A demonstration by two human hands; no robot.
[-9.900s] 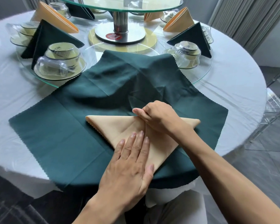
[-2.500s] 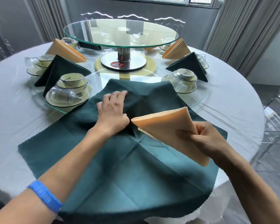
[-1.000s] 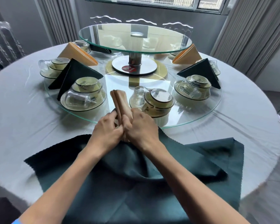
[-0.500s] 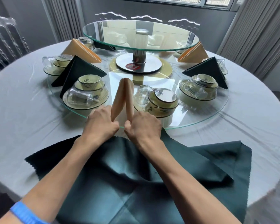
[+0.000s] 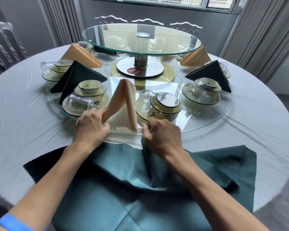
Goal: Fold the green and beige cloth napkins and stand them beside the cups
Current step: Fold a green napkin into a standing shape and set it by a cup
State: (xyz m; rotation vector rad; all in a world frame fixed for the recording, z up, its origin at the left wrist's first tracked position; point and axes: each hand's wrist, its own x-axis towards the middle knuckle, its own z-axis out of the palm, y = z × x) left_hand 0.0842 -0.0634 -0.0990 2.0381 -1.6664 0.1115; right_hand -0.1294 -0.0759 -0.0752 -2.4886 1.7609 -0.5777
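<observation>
The folded beige napkin (image 5: 123,104) stands as a tent on the lower glass turntable (image 5: 207,120), between two cup-and-saucer sets (image 5: 88,97) (image 5: 160,104). My left hand (image 5: 92,126) pinches the napkin's left foot. My right hand (image 5: 160,135) is blurred, its fingers curled just right of the napkin's right foot. It sits over a raised fold of the green cloth (image 5: 140,184); I cannot tell if it holds that fold. The green cloth lies spread and rumpled on the near table under both forearms.
Other folded beige napkins (image 5: 80,55) (image 5: 197,57) and green napkins (image 5: 77,79) (image 5: 212,74) stand beside cup sets around the turntable. A raised glass tier (image 5: 140,39) on a metal post sits at the centre. White tablecloth (image 5: 23,114) covers the round table.
The beige napkin has been spread from a narrow upright fold into an open tent on the glass. My right hand has drawn back from its right foot toward the green cloth.
</observation>
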